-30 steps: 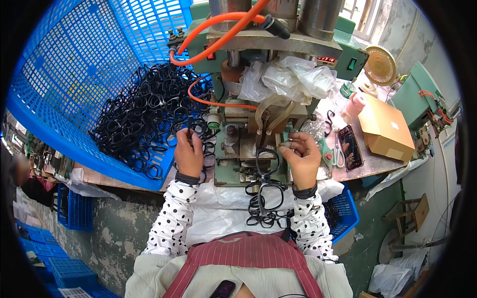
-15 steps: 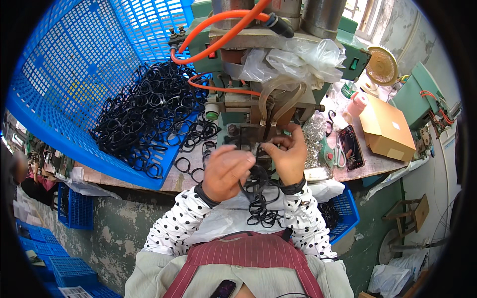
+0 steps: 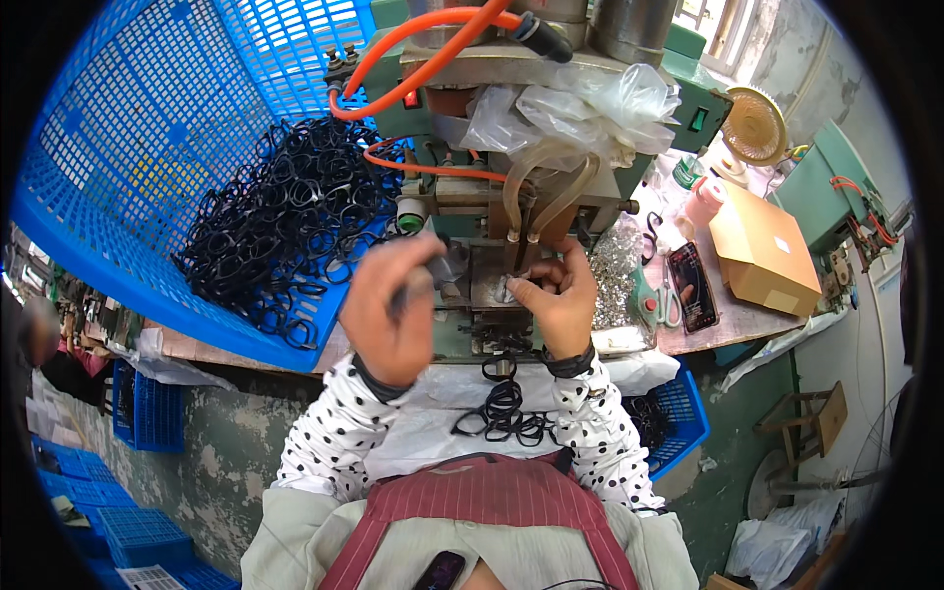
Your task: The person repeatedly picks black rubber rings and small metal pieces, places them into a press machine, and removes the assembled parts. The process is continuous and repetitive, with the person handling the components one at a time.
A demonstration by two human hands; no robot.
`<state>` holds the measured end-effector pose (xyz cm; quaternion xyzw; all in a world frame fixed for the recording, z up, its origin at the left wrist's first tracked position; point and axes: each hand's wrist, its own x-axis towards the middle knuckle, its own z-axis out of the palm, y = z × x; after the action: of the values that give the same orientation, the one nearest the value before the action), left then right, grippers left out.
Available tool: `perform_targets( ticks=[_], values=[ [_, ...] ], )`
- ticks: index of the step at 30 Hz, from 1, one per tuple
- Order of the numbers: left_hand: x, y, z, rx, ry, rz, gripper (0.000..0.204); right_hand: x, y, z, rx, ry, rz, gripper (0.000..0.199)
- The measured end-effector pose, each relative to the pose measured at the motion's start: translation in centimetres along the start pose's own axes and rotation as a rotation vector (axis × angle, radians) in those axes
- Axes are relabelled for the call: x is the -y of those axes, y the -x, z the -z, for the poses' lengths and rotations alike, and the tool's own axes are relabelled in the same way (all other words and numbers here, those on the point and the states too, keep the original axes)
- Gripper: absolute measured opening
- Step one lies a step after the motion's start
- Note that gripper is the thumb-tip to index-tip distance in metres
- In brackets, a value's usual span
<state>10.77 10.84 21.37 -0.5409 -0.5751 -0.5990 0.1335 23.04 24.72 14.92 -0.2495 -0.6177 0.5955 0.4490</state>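
Observation:
My left hand (image 3: 388, 315), smeared by motion, is raised left of the press, beside the loose black rings. A blurred dark loop, seemingly a black ring (image 3: 401, 298), shows between its thumb and fingers. Under the press's two clear tubes (image 3: 539, 202), my right hand (image 3: 562, 300) is closed, thumb and forefinger pinching a small silvery metal piece (image 3: 507, 287) over the metal work block (image 3: 488, 291). Several black rings (image 3: 503, 408) lie on white sheeting in front of me, below the block.
A tilted blue basket (image 3: 108, 265) holds a large heap of black rings (image 3: 285, 216) at left. Right of the press lie small metal parts (image 3: 614, 280), scissors (image 3: 669, 303), a phone (image 3: 694, 287) and a cardboard box (image 3: 765, 251). Another blue basket (image 3: 685, 418) stands low at right.
My left hand has moved left and up, away from the work block. The black rings near the block now lie lower on the white sheeting. My right hand stays almost in place.

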Motion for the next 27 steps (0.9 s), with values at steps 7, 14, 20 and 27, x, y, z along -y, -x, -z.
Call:
perform_targets(
  ticks=[7, 14, 20, 27],
  values=[
    [0.5, -2.6, 0.2, -0.017, 0.179, 0.273, 0.02, 0.2, 0.3, -0.5, -0.023, -0.083, -0.005, 0.058],
    [1.2, -1.8, -0.3, -0.009, 0.095, 0.16, 0.019, -0.4, 0.3, -0.6, -0.091, -0.075, 0.044, 0.059],
    [1.5, 4.1, -2.7, 0.416, 0.08, -0.493, 0.046, -0.8, -0.2, 1.7, -0.112, 0.208, 0.153, 0.052],
    [3.2, 5.4, -4.5, 0.535, 0.145, -0.466, 0.048, -7.9, -1.9, 16.2, -0.298, 0.912, 0.038, 0.03]
  ],
)
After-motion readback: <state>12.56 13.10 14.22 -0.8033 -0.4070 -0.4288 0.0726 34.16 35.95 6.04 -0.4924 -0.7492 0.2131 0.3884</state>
